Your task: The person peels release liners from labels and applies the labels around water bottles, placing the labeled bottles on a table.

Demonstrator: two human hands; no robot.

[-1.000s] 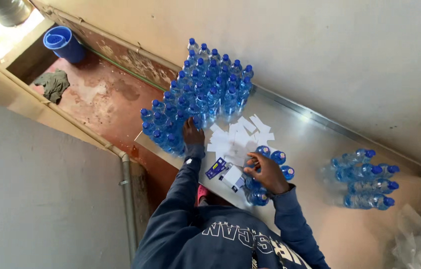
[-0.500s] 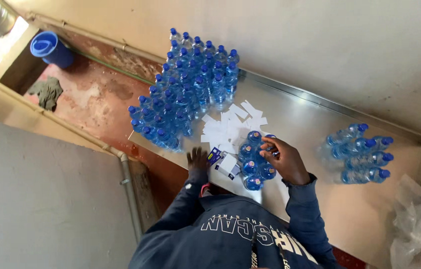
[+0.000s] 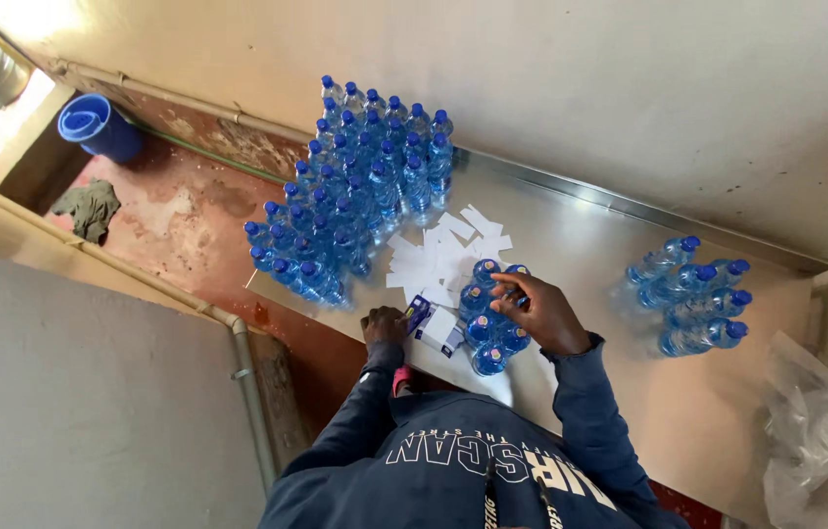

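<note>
On the metal table (image 3: 630, 392), my left hand (image 3: 385, 324) lies curled against the edge of a small blue-and-white stack of labels (image 3: 437, 326). To its right, a small cluster of blue-capped water bottles (image 3: 488, 343) stands upright. My right hand (image 3: 543, 312) reaches over this cluster, its fingertips gripping the cap of a bottle at the far side. Loose white paper slips (image 3: 443, 253) lie scattered just beyond the cluster. Both arms are in dark blue sleeves.
A large group of upright blue-capped bottles (image 3: 355, 191) fills the table's far left end. Several bottles (image 3: 693, 299) lie on their sides at the right. Clear plastic wrap (image 3: 811, 421) sits at the far right. A blue bucket (image 3: 96, 125) and a rag (image 3: 89, 208) are on the red floor.
My left hand has drawn back from the large bottle group to the label stack. My right hand has shifted over the top of the small cluster toward its far side.
</note>
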